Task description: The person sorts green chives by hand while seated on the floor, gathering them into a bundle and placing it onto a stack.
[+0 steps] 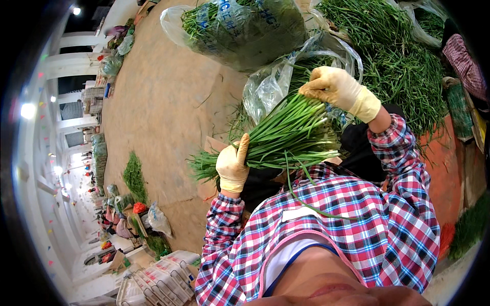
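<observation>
A bunch of chives [286, 135], long green leaves with pale white ends, lies across in front of my chest. My left hand [233, 166], in a cream rubber glove, is wrapped round its leafy left part, thumb on top. The white ends point right. At the bunch's upper edge my right hand [334, 89], gloved alike with brown-stained fingers, is closed in a pinch. Its fingertips touch the stalks, and what they hold there is hidden. One loose leaf [293, 186] hangs from the bunch over my checked shirt.
A big heap of chives [380, 58] lies at the far right. Beyond my hands are a stuffed clear plastic bag [250, 38] and a crumpled one [268, 89]. A small green pile [134, 176] lies on the brown floor [158, 97]. Another person's sleeve [464, 64] shows at right.
</observation>
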Demonstrator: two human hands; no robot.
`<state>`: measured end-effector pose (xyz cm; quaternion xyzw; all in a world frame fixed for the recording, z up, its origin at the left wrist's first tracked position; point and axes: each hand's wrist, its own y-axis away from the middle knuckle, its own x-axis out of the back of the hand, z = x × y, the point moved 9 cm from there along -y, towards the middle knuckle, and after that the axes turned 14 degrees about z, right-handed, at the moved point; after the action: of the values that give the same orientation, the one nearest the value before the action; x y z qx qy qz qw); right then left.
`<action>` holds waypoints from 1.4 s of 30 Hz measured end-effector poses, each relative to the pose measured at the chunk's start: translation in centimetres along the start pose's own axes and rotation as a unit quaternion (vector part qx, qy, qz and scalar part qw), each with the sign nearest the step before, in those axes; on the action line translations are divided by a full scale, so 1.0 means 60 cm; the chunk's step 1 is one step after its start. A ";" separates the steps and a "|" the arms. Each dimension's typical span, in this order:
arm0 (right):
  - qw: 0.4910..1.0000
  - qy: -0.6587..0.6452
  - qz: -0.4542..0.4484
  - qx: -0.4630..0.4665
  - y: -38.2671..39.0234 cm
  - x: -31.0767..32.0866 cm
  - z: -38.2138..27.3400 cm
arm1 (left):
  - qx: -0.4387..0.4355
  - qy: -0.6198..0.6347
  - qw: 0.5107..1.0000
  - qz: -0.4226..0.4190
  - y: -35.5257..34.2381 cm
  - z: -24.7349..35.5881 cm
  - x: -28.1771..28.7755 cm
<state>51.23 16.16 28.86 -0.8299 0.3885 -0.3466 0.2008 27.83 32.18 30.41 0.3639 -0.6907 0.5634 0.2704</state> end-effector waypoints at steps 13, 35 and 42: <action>0.936 -0.234 -0.018 -0.264 0.084 -0.074 0.024 | 0.177 0.034 0.983 -0.011 0.034 -0.074 -0.010; 0.968 0.027 -0.101 -0.227 0.103 -0.136 0.011 | 0.185 0.044 0.982 0.024 0.034 -0.066 0.000; 0.972 0.203 0.073 -0.097 0.085 0.032 0.103 | 0.275 0.154 0.948 -0.038 0.051 -0.069 -0.009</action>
<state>54.04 11.91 22.42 -0.7272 0.5127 -0.4523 0.0612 25.54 36.65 29.12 0.3594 -0.4444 0.7698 0.2840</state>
